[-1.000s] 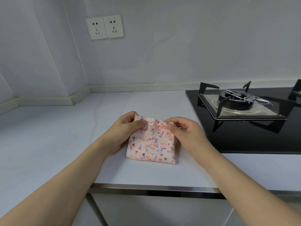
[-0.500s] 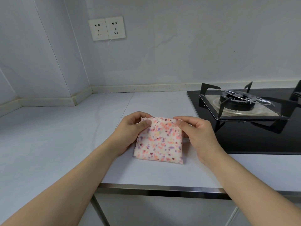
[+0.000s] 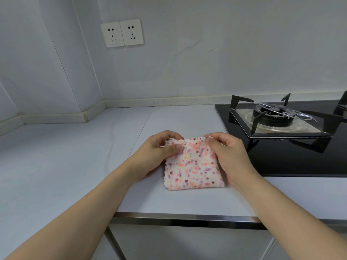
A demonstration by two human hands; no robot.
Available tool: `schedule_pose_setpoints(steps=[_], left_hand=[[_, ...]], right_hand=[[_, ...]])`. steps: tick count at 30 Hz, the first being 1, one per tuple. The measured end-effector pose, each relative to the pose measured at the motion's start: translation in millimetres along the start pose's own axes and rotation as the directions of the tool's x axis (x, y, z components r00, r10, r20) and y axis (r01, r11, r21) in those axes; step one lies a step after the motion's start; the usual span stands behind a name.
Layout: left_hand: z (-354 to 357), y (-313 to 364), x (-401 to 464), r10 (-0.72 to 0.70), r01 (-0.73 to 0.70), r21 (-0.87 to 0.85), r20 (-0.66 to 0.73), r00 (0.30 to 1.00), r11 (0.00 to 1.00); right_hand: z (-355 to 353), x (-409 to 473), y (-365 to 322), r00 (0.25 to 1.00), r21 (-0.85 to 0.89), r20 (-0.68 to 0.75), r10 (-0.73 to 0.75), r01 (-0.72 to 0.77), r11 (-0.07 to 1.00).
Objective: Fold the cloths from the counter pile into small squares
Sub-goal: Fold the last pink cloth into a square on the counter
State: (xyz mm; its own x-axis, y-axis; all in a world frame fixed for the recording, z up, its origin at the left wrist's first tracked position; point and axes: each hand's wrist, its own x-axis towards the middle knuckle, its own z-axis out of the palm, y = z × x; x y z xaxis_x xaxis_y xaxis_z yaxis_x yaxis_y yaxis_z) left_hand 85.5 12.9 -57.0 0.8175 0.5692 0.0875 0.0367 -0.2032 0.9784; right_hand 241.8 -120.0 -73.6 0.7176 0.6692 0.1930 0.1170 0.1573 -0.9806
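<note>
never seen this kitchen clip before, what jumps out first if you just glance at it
The eye goes to the speckled pink cloth, folded into a small square near the front edge of the pale counter, with the left hand and right hand pinching its two far corners. Next comes the black gas stove with its burner grate to the right, then the double wall socket high on the back wall.

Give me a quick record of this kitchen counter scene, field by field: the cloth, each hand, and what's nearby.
cloth: speckled cloth, folded to a rough square, lying on the counter
left hand: left hand pinches the cloth's far left corner
right hand: right hand pinches the far right corner
nearby: gas hob to the right; wall sockets above
pile: no other cloths in view
</note>
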Motion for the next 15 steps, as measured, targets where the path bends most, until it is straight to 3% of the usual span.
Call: schedule_pose_setpoints(steps=[6,11,15], left_hand=[[-0.6,0.8,0.0,0.037,-0.034,0.098,-0.026,0.999,0.995],[-1.4,4.1,-0.7,0.055,-0.066,0.14,0.084,0.995,0.988],[1.4,4.3,-0.7,0.036,-0.043,0.187,0.04,0.999,0.981]], right_hand=[[0.4,-3.3,-5.2,1.0,0.057,0.029,0.001,-0.002,0.998],[0.3,-3.9,-7.9,0.999,0.082,0.039,0.017,-0.02,0.996],[0.0,-0.9,-4.0,1.0,0.047,0.014,0.007,-0.008,0.999]])
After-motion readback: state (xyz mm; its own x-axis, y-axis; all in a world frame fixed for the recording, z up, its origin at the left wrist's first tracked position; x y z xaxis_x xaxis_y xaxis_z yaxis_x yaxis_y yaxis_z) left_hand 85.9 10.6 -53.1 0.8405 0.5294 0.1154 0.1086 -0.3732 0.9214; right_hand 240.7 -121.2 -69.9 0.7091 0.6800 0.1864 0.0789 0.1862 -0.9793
